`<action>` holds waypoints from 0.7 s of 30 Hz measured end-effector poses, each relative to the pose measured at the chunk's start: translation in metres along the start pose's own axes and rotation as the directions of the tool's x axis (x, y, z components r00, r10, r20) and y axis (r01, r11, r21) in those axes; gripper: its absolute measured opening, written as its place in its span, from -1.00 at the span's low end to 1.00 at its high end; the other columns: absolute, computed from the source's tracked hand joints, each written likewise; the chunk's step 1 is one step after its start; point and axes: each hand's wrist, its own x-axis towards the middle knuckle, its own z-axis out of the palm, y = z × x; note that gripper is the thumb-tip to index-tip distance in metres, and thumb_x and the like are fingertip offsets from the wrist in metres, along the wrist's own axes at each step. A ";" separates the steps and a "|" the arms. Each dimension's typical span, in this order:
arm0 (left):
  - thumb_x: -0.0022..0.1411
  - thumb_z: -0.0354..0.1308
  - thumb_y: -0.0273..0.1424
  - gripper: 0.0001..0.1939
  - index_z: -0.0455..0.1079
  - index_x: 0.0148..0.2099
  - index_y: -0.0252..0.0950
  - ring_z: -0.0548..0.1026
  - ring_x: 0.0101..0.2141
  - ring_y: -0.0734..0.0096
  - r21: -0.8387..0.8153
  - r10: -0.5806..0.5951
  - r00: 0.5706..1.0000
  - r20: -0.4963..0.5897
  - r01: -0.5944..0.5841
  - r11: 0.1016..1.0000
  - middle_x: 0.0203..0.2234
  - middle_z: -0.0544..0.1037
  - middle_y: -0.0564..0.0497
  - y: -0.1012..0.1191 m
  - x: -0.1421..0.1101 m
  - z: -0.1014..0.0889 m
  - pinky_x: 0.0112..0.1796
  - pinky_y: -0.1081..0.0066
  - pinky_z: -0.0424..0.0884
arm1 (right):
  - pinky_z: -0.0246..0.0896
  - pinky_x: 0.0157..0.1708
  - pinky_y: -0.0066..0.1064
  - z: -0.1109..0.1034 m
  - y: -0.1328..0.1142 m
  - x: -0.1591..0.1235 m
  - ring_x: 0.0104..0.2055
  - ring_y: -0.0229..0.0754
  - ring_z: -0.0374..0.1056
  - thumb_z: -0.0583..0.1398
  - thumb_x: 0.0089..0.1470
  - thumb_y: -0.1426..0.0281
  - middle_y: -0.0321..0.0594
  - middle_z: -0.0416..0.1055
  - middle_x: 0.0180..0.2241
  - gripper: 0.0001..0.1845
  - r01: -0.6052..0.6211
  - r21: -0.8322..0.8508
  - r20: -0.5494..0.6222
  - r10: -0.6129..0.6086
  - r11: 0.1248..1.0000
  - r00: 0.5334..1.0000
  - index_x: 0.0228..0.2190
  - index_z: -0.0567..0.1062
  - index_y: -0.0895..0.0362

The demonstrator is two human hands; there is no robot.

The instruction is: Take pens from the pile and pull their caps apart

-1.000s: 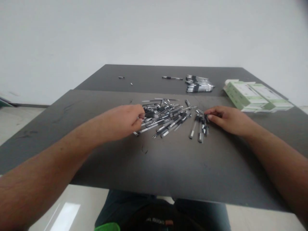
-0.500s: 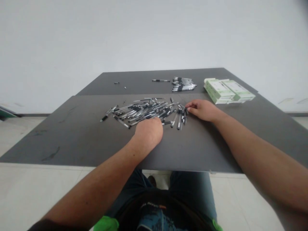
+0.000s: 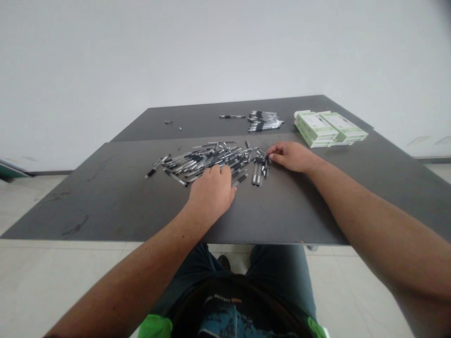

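Observation:
A loose pile of clear-barrelled pens with black grips [image 3: 197, 159] lies across the middle of the near tabletop. My left hand [image 3: 213, 185] rests at the pile's near edge, fingers curled down and thumb out to the right; whatever lies beneath the fingers is hidden. Just past that thumb is a single pen [image 3: 240, 180]. At the pile's right end my right hand [image 3: 289, 156] pinches thumb and forefinger at the end of a pen. Below those fingertips, several pens [image 3: 259, 173] lie side by side, pointing toward me.
Farther back is a neat row of pens [image 3: 264, 121], with one pen [image 3: 232, 116] left of it. Green-and-white boxes [image 3: 329, 129] are stacked at the right. Two small pieces [image 3: 168, 122] lie at the back left. A white wall [image 3: 225, 51] stands behind the grey table [image 3: 116, 202].
My left hand has moved slightly left, its thumb now showing. Two pens near the right end now lie closely parallel. My right hand stays at the same pens; the view has shifted slightly.

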 end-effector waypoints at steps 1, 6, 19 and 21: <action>0.52 0.34 -0.23 -0.66 0.49 0.19 -0.31 0.66 0.14 -0.19 -0.002 0.005 1.000 0.000 -0.005 1.000 0.04 0.66 -0.29 -0.001 -0.001 0.001 0.00 0.01 0.72 | 0.45 -0.04 -0.31 0.000 0.000 0.000 -0.12 -0.04 0.68 0.28 0.33 0.30 -0.21 0.79 -0.16 -0.68 0.001 -0.001 0.001 -0.001 1.000 1.000 0.00 0.78 0.05; 0.56 0.28 -0.23 -0.68 0.47 0.21 -0.29 0.63 0.18 -0.20 -0.041 0.024 1.000 0.019 -0.023 0.999 0.07 0.64 -0.30 -0.004 -0.003 0.003 0.03 0.01 0.70 | 0.47 -0.04 -0.29 -0.001 0.001 -0.001 -0.15 -0.03 0.68 0.29 0.31 0.28 -0.22 0.79 -0.18 -0.68 0.002 -0.001 -0.010 -0.002 1.000 1.000 -0.01 0.78 0.04; 0.44 0.10 -0.43 -0.69 0.51 0.15 -0.20 0.67 0.09 -0.05 -0.073 -0.028 0.999 0.042 0.031 0.997 0.06 0.71 -0.19 -0.066 -0.010 -0.024 0.10 0.11 0.58 | 0.50 -0.06 -0.24 -0.001 0.005 -0.006 -0.15 0.01 0.67 0.27 0.28 0.22 -0.21 0.78 -0.19 -0.65 -0.047 0.011 -0.079 0.048 0.999 0.996 -0.02 0.78 0.00; 0.43 0.08 -0.41 -0.63 0.53 0.19 -0.18 0.71 0.03 -0.03 -0.044 -0.087 0.996 0.036 0.089 0.995 0.05 0.75 -0.17 -0.097 0.001 -0.029 0.04 0.15 0.58 | 0.50 -0.08 -0.20 -0.001 0.006 -0.006 -0.22 0.02 0.66 0.24 0.28 0.21 -0.20 0.76 -0.26 -0.63 -0.058 0.019 -0.102 0.059 0.998 0.993 -0.03 0.77 0.01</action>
